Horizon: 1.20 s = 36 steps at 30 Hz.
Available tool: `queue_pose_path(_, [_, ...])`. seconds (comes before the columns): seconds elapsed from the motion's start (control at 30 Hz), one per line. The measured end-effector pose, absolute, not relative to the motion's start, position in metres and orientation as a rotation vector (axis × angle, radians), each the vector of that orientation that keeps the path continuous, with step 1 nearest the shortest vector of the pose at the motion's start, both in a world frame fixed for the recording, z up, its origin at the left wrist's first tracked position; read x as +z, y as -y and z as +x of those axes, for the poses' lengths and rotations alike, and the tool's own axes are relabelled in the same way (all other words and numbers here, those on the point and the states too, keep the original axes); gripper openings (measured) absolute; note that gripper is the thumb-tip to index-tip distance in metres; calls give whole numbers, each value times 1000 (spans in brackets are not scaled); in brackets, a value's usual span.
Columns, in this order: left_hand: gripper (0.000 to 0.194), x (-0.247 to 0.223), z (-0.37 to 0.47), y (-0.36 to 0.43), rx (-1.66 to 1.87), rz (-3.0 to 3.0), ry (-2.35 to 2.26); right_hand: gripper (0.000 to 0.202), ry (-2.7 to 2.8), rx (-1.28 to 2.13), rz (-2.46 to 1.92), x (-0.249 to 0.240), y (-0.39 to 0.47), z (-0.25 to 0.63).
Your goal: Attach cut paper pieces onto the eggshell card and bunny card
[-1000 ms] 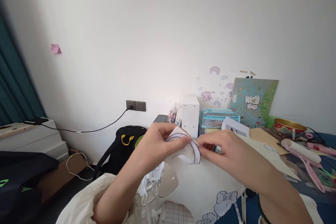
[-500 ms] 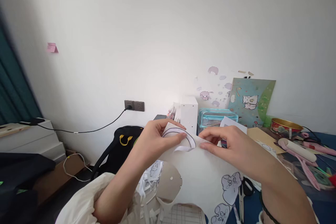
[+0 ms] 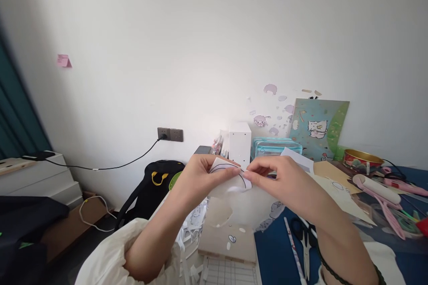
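Observation:
My left hand pinches a piece of white paper with curved black lines between thumb and fingers. Close beside it, my right hand has thumb and forefinger pressed together at the same paper's right edge. Below the hands hangs a larger white sheet, blurred by motion, with outlined cartoon drawings at its right side. Whether the lined piece is joined to this sheet, I cannot tell. A beige board shows beneath, carrying a few small paper bits.
White paper scraps lie left of the board. Scissors and a patterned pen rest on the blue tabletop. Rightward are a pink-handled roller and a round tin. A black backpack stands at left.
My right hand has moved left, closer to my left hand. The large sheet has swung and dropped away from the right, uncovering the board, the pen and more of the scissors.

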<state>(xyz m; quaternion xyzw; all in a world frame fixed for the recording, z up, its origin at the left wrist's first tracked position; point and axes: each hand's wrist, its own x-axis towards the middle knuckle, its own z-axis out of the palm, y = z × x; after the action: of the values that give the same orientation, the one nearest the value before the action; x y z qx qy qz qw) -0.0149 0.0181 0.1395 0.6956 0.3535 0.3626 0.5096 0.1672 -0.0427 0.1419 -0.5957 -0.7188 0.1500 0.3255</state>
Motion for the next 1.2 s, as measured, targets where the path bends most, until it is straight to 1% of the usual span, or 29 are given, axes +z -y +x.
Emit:
queue_pose_path(0.1, [28,139,-19,-20,825,1640,-766,25,1891,435,-1561,140,40,170])
queue_pose_path(0.2, [33,139,-24,-22,781,1676,-726,23,1888,452,-1546,140,38,172])
queue_pose_path(0.47, [41,136,-29,-21,716,1695,-745,29,1850,449,-1495,138,35,163])
queue_pose_path(0.63, [52,132,-32,-27,937,1725,-922,27,1796,484,-1454,139,33,168])
queue_pose_path(0.77, [48,136,-30,-26,828,1829,-802,28,1769,472,-1409,140,35,170])
queue_pose_path(0.97, [34,134,-26,-20,780,1908,-822,18,1704,489,-1253,136,32,159])
queue_pose_path(1.07, [29,134,-27,-20,819,1866,-784,17,1641,522,-1208,135,28,162])
queue_pose_path(1.2, [28,137,-29,-21,879,1781,-722,19,1560,620,-1169,136,25,172])
